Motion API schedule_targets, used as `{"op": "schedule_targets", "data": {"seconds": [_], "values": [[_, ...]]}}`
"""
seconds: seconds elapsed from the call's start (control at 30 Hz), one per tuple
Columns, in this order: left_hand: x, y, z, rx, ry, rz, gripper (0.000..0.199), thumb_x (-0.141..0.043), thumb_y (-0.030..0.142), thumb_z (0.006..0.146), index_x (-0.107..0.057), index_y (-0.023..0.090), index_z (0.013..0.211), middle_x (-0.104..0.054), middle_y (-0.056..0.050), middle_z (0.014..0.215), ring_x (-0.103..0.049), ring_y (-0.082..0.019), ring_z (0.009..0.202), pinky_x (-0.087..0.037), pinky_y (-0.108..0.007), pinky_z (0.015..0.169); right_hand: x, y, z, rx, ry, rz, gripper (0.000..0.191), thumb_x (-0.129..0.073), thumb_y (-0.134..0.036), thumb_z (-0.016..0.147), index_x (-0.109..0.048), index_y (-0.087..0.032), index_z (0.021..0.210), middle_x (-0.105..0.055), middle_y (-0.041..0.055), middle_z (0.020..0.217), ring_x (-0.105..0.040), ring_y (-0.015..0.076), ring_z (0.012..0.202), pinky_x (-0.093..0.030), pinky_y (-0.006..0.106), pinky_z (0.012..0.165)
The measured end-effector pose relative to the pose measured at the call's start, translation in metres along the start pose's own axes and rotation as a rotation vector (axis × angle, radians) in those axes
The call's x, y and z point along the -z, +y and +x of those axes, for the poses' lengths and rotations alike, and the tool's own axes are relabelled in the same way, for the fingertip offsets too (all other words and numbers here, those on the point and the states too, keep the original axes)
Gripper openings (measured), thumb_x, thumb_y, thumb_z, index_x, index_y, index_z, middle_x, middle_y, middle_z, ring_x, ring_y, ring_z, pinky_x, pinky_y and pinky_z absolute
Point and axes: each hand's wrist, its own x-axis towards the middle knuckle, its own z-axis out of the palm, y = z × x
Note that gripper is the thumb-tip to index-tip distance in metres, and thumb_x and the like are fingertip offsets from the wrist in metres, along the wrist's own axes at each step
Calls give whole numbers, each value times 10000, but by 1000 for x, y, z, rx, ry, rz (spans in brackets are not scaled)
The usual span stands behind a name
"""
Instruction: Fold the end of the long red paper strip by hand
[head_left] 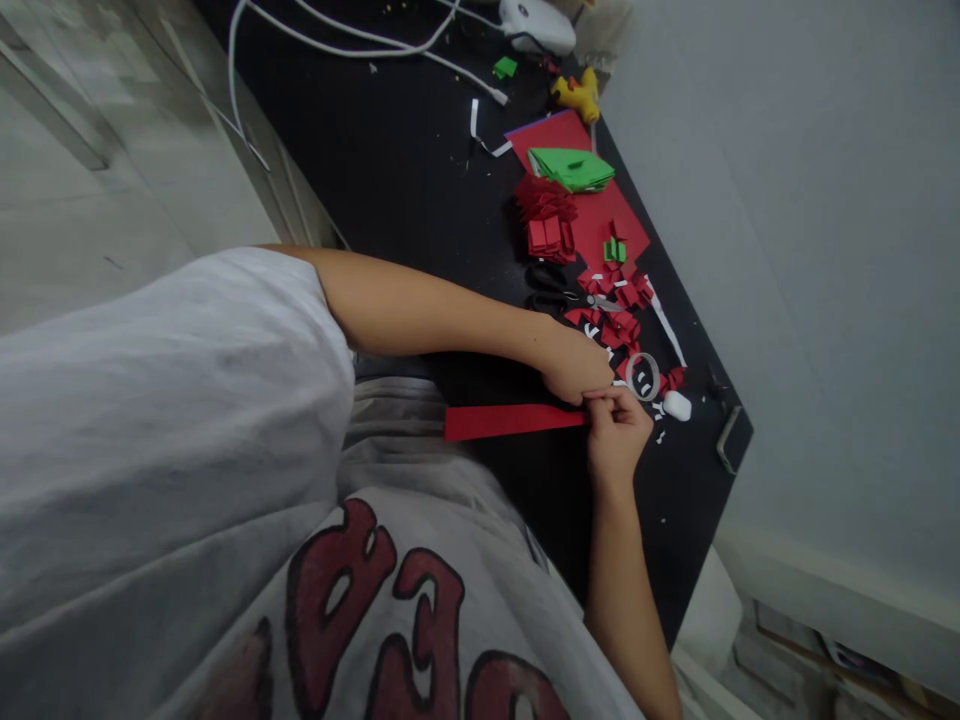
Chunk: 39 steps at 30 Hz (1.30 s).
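A long red paper strip (510,421) stretches from the front of my shirt toward both hands, partly over the black table's edge. At its far end my right hand (619,425) pinches the paper between thumb and fingers. My left hand (579,366) is closed against the same end, its fingertips mostly hidden behind the back of the hand. Just beyond the hands lie a roll of tape (651,393) and small folded red paper pieces (619,329). Scissors (550,301) with black handles rest beside my left wrist.
A folded red paper stack (551,240), folded green paper (574,170) and a red sheet (626,215) lie farther left. A yellow tool (579,95), white cables (360,48) and a white device (536,25) are beyond. A small white case (677,405) and a phone (734,440) sit near the wall.
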Motion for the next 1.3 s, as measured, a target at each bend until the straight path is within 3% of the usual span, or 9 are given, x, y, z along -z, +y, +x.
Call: {"op": "schedule_targets", "data": {"seconds": [0.23, 0.87, 1.3], "values": [[1, 2, 0, -8, -34, 144, 310, -607, 269, 946, -779, 119, 1156, -746, -196, 1089, -632, -251, 843, -435, -359, 765, 0, 2, 1, 10, -3, 2, 155, -686, -348, 753, -673, -208, 688, -357, -87, 525, -310, 94, 520, -264, 262, 566], [1, 2, 0, 21, -21, 46, 230, -662, 237, 894, -799, 150, 1058, -753, -156, 1071, -604, -222, 834, -413, -342, 787, 0, 2, 1, -3, 2, 21, 139, -690, -330, 741, -683, -207, 678, -338, -96, 516, -291, 89, 504, -255, 261, 550], [-1, 0, 2, 0, -32, 87, 318, -615, 268, 936, -772, 121, 1170, -748, -186, 1095, -631, -248, 874, -432, -349, 778, 0, 3, 0, -42, -4, 18, 154, -689, -350, 735, -673, -205, 687, -329, -98, 515, -285, 85, 499, -247, 256, 538]]}}
